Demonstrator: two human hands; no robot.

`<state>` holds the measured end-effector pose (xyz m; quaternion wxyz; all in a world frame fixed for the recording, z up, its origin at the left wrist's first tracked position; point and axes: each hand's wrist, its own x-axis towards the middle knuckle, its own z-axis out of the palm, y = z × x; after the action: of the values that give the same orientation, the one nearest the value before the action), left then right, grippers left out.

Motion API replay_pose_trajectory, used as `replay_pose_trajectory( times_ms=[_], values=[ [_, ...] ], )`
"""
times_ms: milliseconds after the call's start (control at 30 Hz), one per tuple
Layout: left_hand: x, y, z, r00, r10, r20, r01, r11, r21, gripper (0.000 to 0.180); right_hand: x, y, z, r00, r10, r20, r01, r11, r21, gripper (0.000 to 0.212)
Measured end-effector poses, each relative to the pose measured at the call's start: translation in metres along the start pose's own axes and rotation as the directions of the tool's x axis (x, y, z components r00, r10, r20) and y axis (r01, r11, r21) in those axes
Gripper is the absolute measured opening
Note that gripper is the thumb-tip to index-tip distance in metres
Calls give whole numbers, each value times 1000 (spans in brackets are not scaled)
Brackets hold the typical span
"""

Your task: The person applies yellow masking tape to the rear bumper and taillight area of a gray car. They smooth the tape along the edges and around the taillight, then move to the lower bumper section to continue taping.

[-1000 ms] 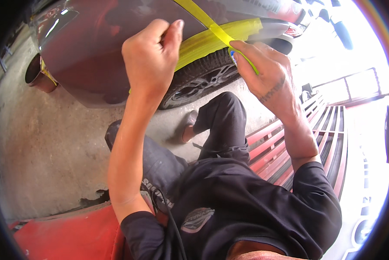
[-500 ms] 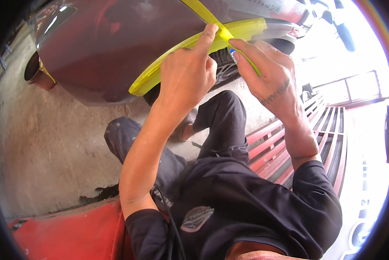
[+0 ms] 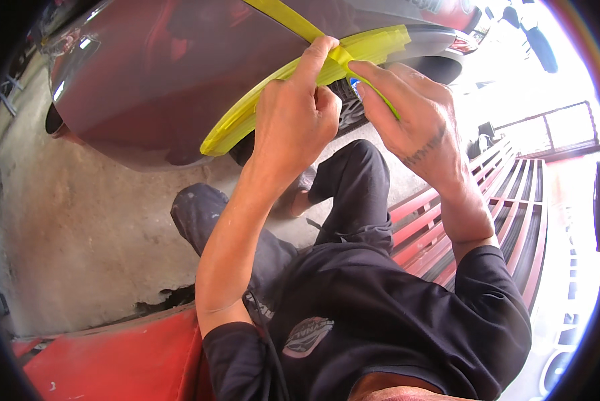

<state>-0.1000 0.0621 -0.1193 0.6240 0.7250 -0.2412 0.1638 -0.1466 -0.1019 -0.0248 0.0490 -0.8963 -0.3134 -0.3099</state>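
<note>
A dark, glossy car panel (image 3: 166, 87) carries yellow masking tape (image 3: 236, 120) in overlapping strips along the curved wheel arch. Another tape strip (image 3: 283, 19) crosses the panel and meets the arch. My left hand (image 3: 290, 123) presses its stretched index finger on the tape near this junction; its other fingers curl and grip nothing visible. Close by on the right, my right hand (image 3: 417, 113) grips a roll of masking tape (image 3: 384, 100) with a blue patch inside, mostly hidden by the hand. The roll's tape runs up to the junction. Part of the tyre (image 3: 353, 110) shows beneath.
A red slatted bench (image 3: 413, 230) stands to my right. At lower left is a red flat-topped object (image 3: 113, 361). My bent legs (image 3: 353, 194) are below the wheel, over a concrete floor (image 3: 99, 220). A dark round container (image 3: 55, 122) sits by the car's left end.
The view has shifted slightly. My left index finger still presses near the tape junction, and my right hand still grips the roll; the tape looks almost the same.
</note>
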Motion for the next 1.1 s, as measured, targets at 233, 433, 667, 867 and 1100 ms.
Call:
replay_pose_trajectory(
  times_ms=[233,433,667,867,1100],
  values=[
    [-4,-4,-5,999,-48,-14,45,991,-130,55,-1,-2,1,999,20,34,-21,1000,16,27],
    [-5,0,6,997,35,-75,-25,991,128,59,-1,-3,-1,999,43,30,-44,999,17,26],
    [-10,4,5,988,30,-153,1,980,199,51,-2,-3,-5,995,87,46,-88,996,21,25],
    [-5,-6,7,859,92,-503,-99,995,13,15,-11,5,-3,983,141,121,-142,990,4,26],
    [36,11,7,920,89,-382,-18,982,186,24,-12,4,-1,980,168,105,-174,983,56,30]
  ],
)
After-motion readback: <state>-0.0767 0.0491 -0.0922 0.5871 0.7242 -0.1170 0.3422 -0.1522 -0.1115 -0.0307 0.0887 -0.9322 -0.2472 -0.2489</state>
